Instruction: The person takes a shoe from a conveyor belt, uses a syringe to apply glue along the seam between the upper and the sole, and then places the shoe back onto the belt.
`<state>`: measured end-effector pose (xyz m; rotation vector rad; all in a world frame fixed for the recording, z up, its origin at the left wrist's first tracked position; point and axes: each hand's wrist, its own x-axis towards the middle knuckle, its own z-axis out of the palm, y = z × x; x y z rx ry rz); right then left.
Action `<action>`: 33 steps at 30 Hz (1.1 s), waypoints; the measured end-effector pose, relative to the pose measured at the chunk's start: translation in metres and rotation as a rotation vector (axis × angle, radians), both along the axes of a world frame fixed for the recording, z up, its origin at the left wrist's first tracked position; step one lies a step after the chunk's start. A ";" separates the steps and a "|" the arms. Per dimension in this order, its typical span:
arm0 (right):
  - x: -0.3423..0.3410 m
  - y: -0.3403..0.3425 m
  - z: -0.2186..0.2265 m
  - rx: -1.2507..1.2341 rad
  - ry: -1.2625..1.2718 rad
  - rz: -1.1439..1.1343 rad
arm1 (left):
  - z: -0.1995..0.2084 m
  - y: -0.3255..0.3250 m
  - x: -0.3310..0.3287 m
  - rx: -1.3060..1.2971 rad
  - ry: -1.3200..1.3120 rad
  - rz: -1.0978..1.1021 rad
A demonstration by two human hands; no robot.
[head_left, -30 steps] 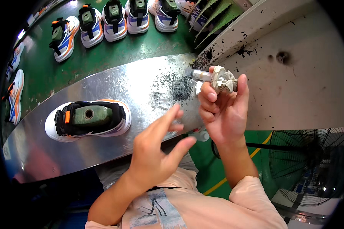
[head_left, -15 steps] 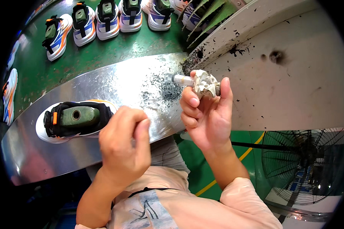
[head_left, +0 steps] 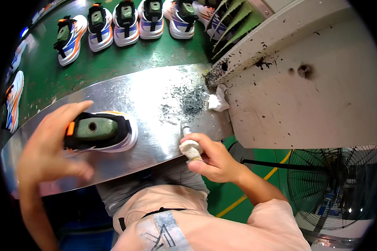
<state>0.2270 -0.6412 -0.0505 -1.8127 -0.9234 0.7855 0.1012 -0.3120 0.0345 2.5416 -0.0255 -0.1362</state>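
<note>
My left hand (head_left: 46, 154), blurred by motion, is spread with thumb and fingers apart around the toe end of a white shoe (head_left: 102, 143); whether it touches, I can't tell. The shoe stands upright toward the left end of the metal tabletop (head_left: 155, 146), with a green last (head_left: 100, 129) inside. My right hand (head_left: 213, 161) is wrapped tightly on a clear tube (head_left: 185, 128) bundled in crumpled pale material (head_left: 191, 149), over the near edge. A white crumpled wad (head_left: 218, 100) lies at the right end, beside black flecks (head_left: 192, 102).
</note>
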 end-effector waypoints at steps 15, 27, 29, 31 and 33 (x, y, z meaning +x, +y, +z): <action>-0.010 0.033 0.032 0.059 0.265 -0.242 | -0.061 -0.072 -0.090 0.189 -0.595 0.163; -0.044 0.243 0.099 0.067 1.009 0.366 | -0.087 -0.076 -0.099 0.175 -0.749 0.231; -0.046 0.259 0.092 -0.033 1.001 0.430 | -0.088 -0.074 -0.101 0.205 -0.753 0.229; -0.050 0.271 0.086 -0.086 0.984 0.476 | -0.089 -0.075 -0.103 0.206 -0.753 0.239; -0.054 0.279 0.081 -0.103 0.988 0.499 | -0.092 -0.074 -0.106 0.237 -0.755 0.235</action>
